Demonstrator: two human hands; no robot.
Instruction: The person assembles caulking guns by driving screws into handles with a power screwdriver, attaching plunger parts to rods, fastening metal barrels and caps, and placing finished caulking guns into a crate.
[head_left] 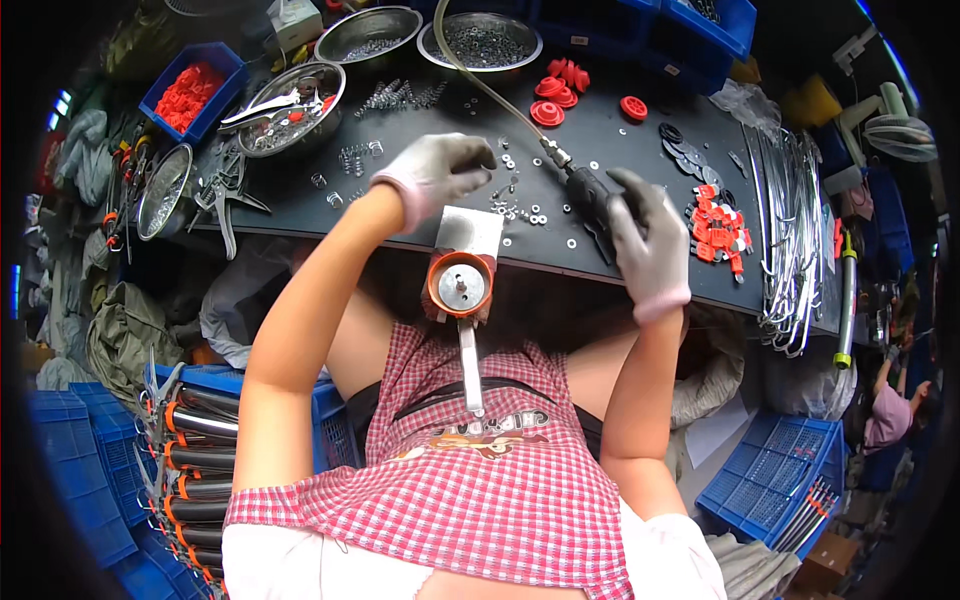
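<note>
My left hand (435,178), in a pale glove, hovers over the near edge of the dark bench with its fingers bent and apart. No part shows between them. My right hand (652,245), also gloved, is beside a black air tool (590,200) with a hose, its fingers spread and the fingertips close to the tool's body. Whether they touch it I cannot tell. Between the hands lie several small washers (537,215). Before me a metal fixture plate (470,232) carries an orange-rimmed round part (460,284) with a silver disc inside and a metal handle (470,370) pointing toward me.
Metal bowls of small parts (487,62) line the back, with springs (400,97) before them. Red knobs (550,100) lie at the back middle. To the right are red-and-white clips (718,230) and long bent wire rods (785,230). A blue bin (235,62) holds red pieces.
</note>
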